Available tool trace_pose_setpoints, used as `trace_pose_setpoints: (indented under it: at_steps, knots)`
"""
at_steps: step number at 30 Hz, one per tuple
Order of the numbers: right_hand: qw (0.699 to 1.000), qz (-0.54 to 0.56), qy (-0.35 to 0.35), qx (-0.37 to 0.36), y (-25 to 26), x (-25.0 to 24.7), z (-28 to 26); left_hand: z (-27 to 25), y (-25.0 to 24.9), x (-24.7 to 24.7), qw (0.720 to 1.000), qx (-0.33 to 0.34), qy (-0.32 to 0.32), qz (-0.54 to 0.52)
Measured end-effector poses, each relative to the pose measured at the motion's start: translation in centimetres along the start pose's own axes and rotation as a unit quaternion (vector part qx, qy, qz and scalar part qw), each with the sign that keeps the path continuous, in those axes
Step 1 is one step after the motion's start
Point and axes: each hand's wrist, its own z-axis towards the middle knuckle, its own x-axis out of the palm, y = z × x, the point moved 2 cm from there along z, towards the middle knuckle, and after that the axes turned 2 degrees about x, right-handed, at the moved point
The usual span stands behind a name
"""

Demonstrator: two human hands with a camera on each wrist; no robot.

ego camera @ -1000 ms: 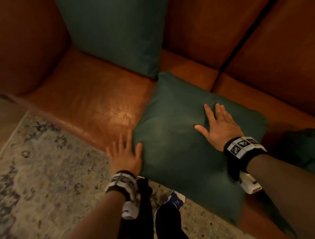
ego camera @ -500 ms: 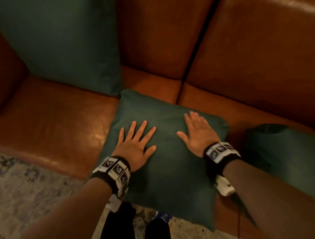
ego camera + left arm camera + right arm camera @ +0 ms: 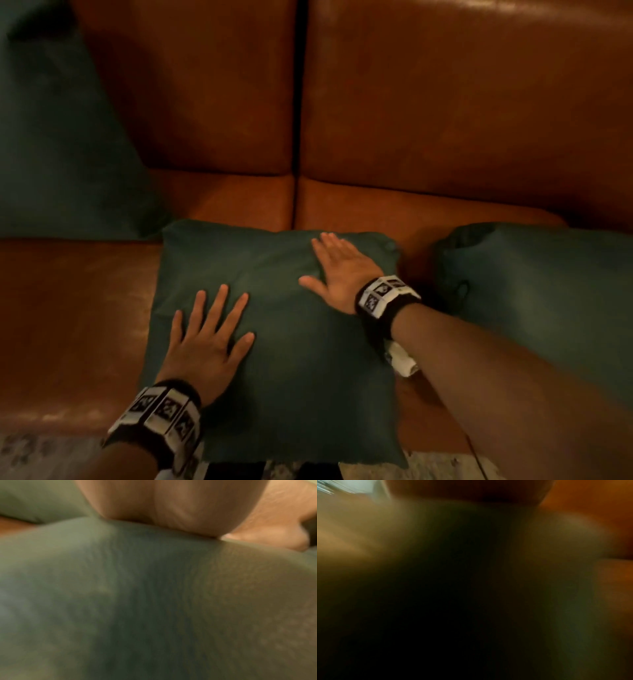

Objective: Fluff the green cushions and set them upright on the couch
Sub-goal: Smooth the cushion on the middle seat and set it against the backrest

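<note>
A dark green cushion lies flat on the brown leather couch seat, its near edge hanging over the seat's front. My left hand presses flat on its near left part with fingers spread. My right hand lies flat on its far right part, fingers together. A second green cushion stands upright against the backrest at the far left. A third green cushion lies on the seat to the right. The left wrist view shows green fabric under my palm. The right wrist view is dark and blurred.
The couch backrest rises behind the cushions, with a dark seam between its two panels. A patterned rug lies on the floor along the seat's front edge.
My left hand moved from the seat edge beside the cushion onto its top and now presses flat there. The right hand stayed flat on the cushion. The head view swung to the right.
</note>
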Motion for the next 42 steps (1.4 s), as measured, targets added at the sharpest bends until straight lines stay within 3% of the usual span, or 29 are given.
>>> trace_pose_setpoints:
  at_steps: [3, 5, 6, 8, 9, 11, 12, 16, 19, 21, 23, 26, 27, 28, 29, 30, 31, 32, 34, 35, 37, 39, 40, 42]
  knots:
    - [0.978, 0.067, 0.032, 0.193, -7.1, -0.8, -0.8, 0.5, -0.3, -0.1, 1.0, 0.001, -0.003, -0.005]
    - [0.945, 0.155, -0.003, 0.287, -9.2, -1.7, -1.1, 0.6, 0.0, 0.1, 1.0, 0.0, 0.004, -0.002]
    - [0.914, 0.231, -0.035, 0.331, -10.0, -1.7, -1.0, 0.5, 0.2, 0.1, 1.0, 0.001, 0.007, -0.002]
    - [0.819, 0.407, -0.063, 0.4, -11.1, -1.5, -1.1, 0.3, 0.5, 0.2, 1.0, 0.0, 0.007, -0.004]
    - [0.785, 0.469, -0.048, 0.401, -11.3, -1.0, -1.0, 0.3, 0.6, 0.3, 1.0, -0.002, 0.011, -0.004]
    - [0.765, 0.531, -0.035, 0.362, -11.7, 0.5, -0.6, 0.3, 0.8, 0.3, 1.0, -0.002, 0.017, -0.005]
    - [0.752, 0.553, -0.062, 0.354, -12.2, 1.6, -0.2, 0.3, 0.8, 0.3, 1.0, -0.001, 0.018, -0.006]
    - [0.633, 0.691, -0.12, 0.329, -11.0, 2.0, -1.1, 0.1, 1.5, 0.4, 1.0, 0.004, 0.021, -0.003]
    - [0.592, 0.719, -0.116, 0.346, -10.7, 2.4, -1.6, 0.2, 1.6, 0.5, 1.0, -0.001, 0.019, -0.009]
    - [0.613, 0.717, -0.12, 0.309, -10.4, 1.7, -1.3, 0.4, 1.4, 0.5, 1.0, -0.001, 0.017, -0.015]
    - [0.669, 0.665, -0.156, 0.295, -10.7, 0.9, -0.4, 0.4, 1.2, 0.4, 1.0, -0.003, 0.018, -0.017]
    - [0.753, 0.5, -0.202, 0.376, -10.8, -1.9, -0.3, 0.4, 0.9, 0.2, 1.0, -0.006, 0.021, -0.014]
    - [0.794, 0.419, -0.219, 0.381, -10.1, -3.0, -0.5, 0.3, 0.8, 0.2, 1.0, -0.009, 0.02, -0.013]
    - [0.856, 0.318, -0.24, 0.329, -8.4, -4.3, -0.6, 0.3, 0.7, 0.2, 1.0, -0.012, 0.02, -0.012]
    - [0.916, 0.216, -0.253, 0.223, -5.6, -5.0, -0.5, 0.3, 0.6, 0.1, 1.0, -0.014, 0.021, -0.011]
    - [0.957, 0.125, -0.245, 0.091, -1.7, -5.2, -0.5, 0.3, 0.5, 0.0, 1.0, -0.015, 0.022, -0.01]
    - [0.977, 0.047, -0.203, -0.038, 2.4, -4.4, -0.3, 0.2, 0.4, -0.1, 1.0, -0.018, 0.023, -0.009]
    - [0.985, -0.011, -0.131, -0.109, 5.7, -3.3, -0.6, 0.1, 0.3, -0.2, 0.999, -0.019, 0.027, -0.007]
    - [0.989, -0.065, -0.047, -0.122, 6.9, -1.4, -0.8, -0.3, 0.2, -0.5, 0.999, -0.02, 0.034, -0.002]
    - [0.994, -0.04, -0.052, -0.09, 4.9, -0.9, -0.9, -0.4, 0.1, -0.7, 0.999, -0.019, 0.034, -0.004]
    - [0.997, 0.035, -0.058, 0.048, -1.6, -0.6, -1.6, -0.4, -0.4, -1.0, 0.999, -0.022, 0.034, -0.011]
    - [0.977, 0.071, -0.049, 0.196, -7.8, -0.8, -3.4, -0.3, -1.0, -1.1, 0.999, -0.023, 0.033, -0.007]
    - [0.969, 0.083, -0.058, 0.225, -9.0, -0.9, -4.5, -0.2, -1.1, -1.1, 0.999, -0.024, 0.033, -0.002]
    - [0.967, 0.117, -0.106, 0.199, -6.4, -1.0, -6.2, -0.2, -1.2, -1.1, 0.999, -0.03, 0.041, 0.003]
